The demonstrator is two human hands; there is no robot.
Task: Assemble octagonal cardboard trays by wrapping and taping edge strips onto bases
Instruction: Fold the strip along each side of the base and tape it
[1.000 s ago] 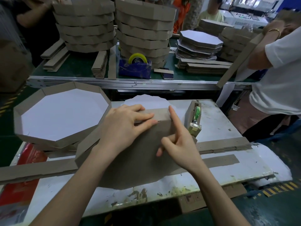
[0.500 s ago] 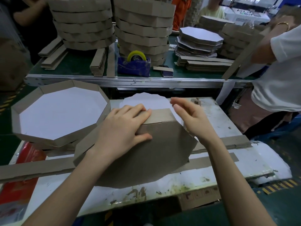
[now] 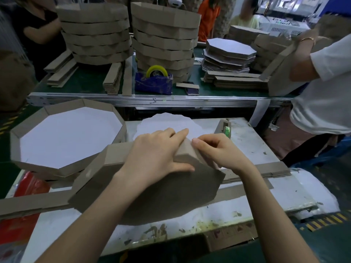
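The base [image 3: 171, 196] lies brown side up near the front of the white worktop [image 3: 247, 141], its near edge just short of the worktop's front lip. An edge strip [image 3: 112, 158] is wrapped along the base's left and far edges, creased at each corner.

The left hand [image 3: 157, 158] lies spread over the strip at the base's far edge, fingers fairly straight across the top and thumb flat on the brown face. The right hand [image 3: 216, 150] meets it at the next corner with its fingers curled and the thumb tip against the strip's fold. I cannot tell whether it pinches anything.

Just left of the base, a finished tray [image 3: 47, 168] sits white side up, its rim close to the strip. Behind the base a white octagonal sheet [image 3: 167, 124] lies flat. Behind and to the right stands a small tape dispenser [image 3: 225, 128], with bare worktop beyond it.

Loose strips [image 3: 266, 169] reach out from the base's right edge, and a long strip [image 3: 32, 204] runs off to its left.

Farther behind the base, across a gap, a green bench [image 3: 85, 80] carries stacks of trays [image 3: 95, 35] and a blue tape holder [image 3: 153, 82]. A person in a white shirt [image 3: 322, 82] stands to the base's right, close to the worktop's far right corner.
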